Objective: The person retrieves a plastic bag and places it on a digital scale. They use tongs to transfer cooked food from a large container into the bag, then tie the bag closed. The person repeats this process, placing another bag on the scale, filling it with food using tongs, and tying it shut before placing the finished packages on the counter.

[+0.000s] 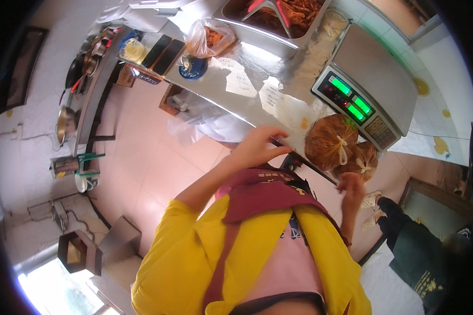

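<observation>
Two tied clear plastic bags of brown-red food sit at the counter's right end, in front of the scale. The larger bag (326, 138) touches the smaller bag (360, 159), and both have knotted tops. My right hand (351, 188) is at the near side of the smaller bag, its fingers bent and blurred. Whether it grips the bag is unclear. At the counter's front edge is my left hand (262, 146), thumb and fingers apart, with nothing seen between them. Torn sheets of paper with handwriting (285, 104) lie on the metal counter (224, 103) beyond it.
A digital scale (372, 75) with lit green displays stands at the right. Behind are a metal tray (256, 33) of red-brown food with tongs and an open plastic bag of food (209, 39). Another person (410, 244) is at the right. White plastic bags (205, 122) hang below the counter.
</observation>
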Available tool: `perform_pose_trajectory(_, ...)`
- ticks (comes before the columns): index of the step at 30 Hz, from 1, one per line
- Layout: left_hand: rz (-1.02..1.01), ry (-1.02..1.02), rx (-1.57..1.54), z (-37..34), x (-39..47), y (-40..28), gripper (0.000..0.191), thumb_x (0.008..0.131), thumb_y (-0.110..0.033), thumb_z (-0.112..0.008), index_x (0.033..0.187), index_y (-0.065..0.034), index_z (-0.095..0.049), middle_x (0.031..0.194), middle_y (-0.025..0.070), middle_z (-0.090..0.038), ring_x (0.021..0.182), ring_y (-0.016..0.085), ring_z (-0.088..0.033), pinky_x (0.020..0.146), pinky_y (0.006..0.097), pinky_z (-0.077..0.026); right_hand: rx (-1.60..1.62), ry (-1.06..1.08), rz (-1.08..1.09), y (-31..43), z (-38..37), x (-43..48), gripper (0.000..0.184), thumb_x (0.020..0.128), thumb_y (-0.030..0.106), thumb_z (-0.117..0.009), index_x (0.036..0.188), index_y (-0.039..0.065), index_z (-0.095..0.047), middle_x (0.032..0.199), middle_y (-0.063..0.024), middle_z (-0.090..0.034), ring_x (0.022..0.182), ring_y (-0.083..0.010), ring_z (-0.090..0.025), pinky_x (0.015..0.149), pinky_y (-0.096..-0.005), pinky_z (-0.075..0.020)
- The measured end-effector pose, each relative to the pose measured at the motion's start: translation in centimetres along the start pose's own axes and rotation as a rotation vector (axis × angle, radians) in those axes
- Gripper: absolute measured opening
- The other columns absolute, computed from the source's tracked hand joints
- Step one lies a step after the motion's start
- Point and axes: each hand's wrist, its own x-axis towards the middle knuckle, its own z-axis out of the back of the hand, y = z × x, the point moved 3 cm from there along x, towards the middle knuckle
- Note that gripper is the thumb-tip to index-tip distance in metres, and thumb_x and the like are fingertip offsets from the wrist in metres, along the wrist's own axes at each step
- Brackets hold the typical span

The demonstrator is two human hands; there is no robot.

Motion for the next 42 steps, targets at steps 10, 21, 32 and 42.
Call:
perform_pose_trajectory(10, 0.579, 0.696, -0.266, 15.7, -18.3, 15.4, 0.047, 0.09, -0.037, -0.06, 0.127, -0.009, -0.054, 0.133, 0.0137, -0.05, 0.125, 0.022, -0.045, 0.097, 0.0319, -0.039, -0.038, 0.84, -0.302, -0.1, -15.9, -6.1, 0.038, 0.09, 0.011, -0.06, 0.127, 0.001, -0.054, 0.113, -0.0127, -0.062, 0.106, -0.0197, -0.058, 0.092, -0.0284, -0.0444)
perform_pose_trajectory(21, -0.475, -0.148, 0.6, 15.4, -7.1, 14.1, 0.018, 0.071, -0.011, -0.072, 0.088, -0.009, -0.064, 0.093, 0.0053, -0.065, 0.094, 0.024, -0.06, 0.093, 0.0418, -0.045, -0.947, 0.259, 0.657, 5.2, -31.8, 1.6, 0.016, 0.072, 0.016, -0.073, 0.084, 0.009, -0.066, 0.081, -0.0052, -0.064, 0.084, -0.0223, -0.058, 0.075, -0.0374, -0.0443)
perform_pose_trajectory(32, -0.183, -0.071, -0.021, 15.4, -9.7, 16.1, 0.008, 0.077, -0.001, -0.066, 0.083, -0.0053, -0.066, 0.079, 0.0081, -0.064, 0.072, 0.024, -0.062, 0.064, 0.0334, -0.05, -0.704, 0.101, 0.51, 8.4, -31.0, 0.4, 0.012, 0.069, 0.012, -0.075, 0.069, 0.007, -0.063, 0.069, -0.0048, -0.062, 0.071, -0.0232, -0.057, 0.069, -0.0356, -0.0428)
perform_pose_trajectory(42, 0.523, -0.249, -0.403, 16.7, -14.3, 25.4, 0.008, 0.077, 0.0, -0.068, 0.084, -0.0036, -0.069, 0.077, 0.0054, -0.068, 0.069, 0.015, -0.063, 0.067, 0.0265, -0.05, -0.318, -0.085, -0.055, 4.4, -26.5, 1.9, 0.013, 0.084, 0.011, -0.069, 0.082, -0.001, -0.064, 0.069, 0.0014, -0.062, 0.062, -0.0056, -0.051, 0.061, -0.0214, -0.0428)
